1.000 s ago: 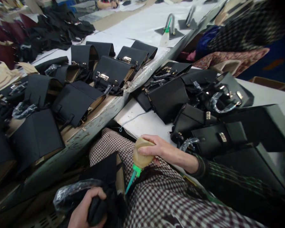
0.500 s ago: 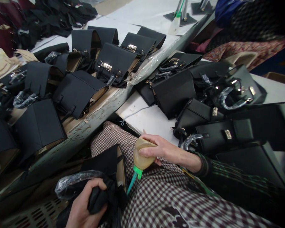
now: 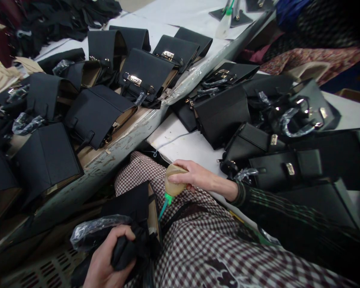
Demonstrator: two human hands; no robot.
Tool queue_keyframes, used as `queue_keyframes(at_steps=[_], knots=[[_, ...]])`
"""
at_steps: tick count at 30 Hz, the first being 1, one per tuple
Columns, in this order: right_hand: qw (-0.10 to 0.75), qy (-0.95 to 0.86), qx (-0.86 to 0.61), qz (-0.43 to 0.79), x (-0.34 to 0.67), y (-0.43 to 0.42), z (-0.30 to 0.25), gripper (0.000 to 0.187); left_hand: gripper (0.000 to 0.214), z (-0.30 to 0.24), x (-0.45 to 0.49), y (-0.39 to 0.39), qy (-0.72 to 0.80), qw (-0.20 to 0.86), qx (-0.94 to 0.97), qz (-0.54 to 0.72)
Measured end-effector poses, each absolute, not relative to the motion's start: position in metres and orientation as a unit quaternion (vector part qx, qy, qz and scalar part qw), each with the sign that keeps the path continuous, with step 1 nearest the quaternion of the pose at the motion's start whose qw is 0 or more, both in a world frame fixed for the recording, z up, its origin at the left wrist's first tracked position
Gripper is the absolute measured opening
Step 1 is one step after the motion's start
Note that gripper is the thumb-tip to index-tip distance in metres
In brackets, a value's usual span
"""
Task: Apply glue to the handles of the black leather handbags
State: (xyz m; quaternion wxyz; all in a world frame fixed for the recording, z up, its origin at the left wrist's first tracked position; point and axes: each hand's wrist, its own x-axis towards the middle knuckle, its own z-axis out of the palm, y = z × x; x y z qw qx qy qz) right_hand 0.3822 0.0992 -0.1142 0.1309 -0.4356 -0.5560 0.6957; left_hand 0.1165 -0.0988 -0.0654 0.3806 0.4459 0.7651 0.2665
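Observation:
My right hand (image 3: 195, 176) is wrapped round a tan squeeze bottle (image 3: 171, 185) with a green nozzle (image 3: 164, 204). The nozzle points down at the open edge of a black handbag (image 3: 135, 216) lying in my lap. My left hand (image 3: 108, 260) is closed on the lower black part of that bag, beside its plastic-wrapped handle (image 3: 96, 228). My checked trousers (image 3: 204, 248) lie under both hands.
Several black handbags with metal clasps lie on the white table (image 3: 189, 150) at right and on the long bench (image 3: 117, 154) at left. Another squeeze bottle (image 3: 223, 22) stands at the top. Dark fabric is piled at the far left.
My right hand and the bottle have moved slightly up and left along the bag's edge. The view has tilted a little downward. My left hand keeps its hold.

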Motion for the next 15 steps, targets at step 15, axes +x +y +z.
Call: queue_keyframes(at_steps=[15], knots=[[0.205, -0.682, -0.481, 0.512, 0.369, 0.096, -0.137, 0.034, 0.018, -0.072, 0.111, -0.096, 0.762, 0.381, 0.446, 0.274]])
